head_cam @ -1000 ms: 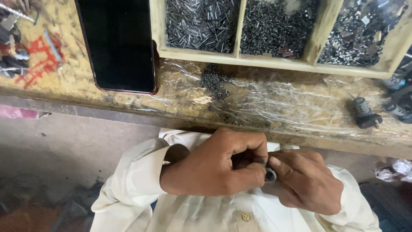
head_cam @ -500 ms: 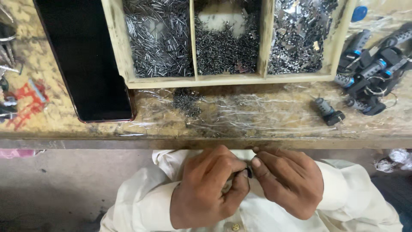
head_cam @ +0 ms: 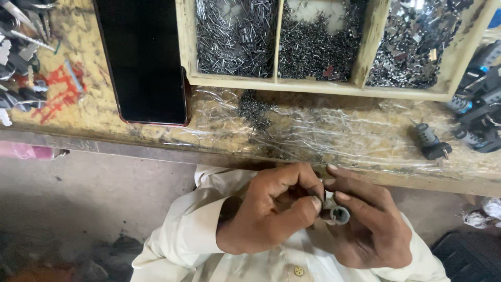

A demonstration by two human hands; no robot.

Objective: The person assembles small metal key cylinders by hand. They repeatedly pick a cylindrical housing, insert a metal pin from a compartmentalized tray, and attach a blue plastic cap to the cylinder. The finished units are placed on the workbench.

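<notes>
- A small metal cylinder [head_cam: 339, 214] sits low in the view, at about 5 o'clock, pinched between both hands above the person's lap.
- Right hand [head_cam: 365, 222] fingers close around it.
- Left hand [head_cam: 274, 209] fingers curl shut against its end.
- At 12 o'clock, on the bench [head_cam: 323, 136], stands a tray [head_cam: 318, 86] of pins.
- At 11 o'clock lies a phone [head_cam: 143, 57].

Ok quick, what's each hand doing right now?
Left hand: closed, pinching at the small metal cylinder.
Right hand: closed, holding the small metal cylinder.
</notes>
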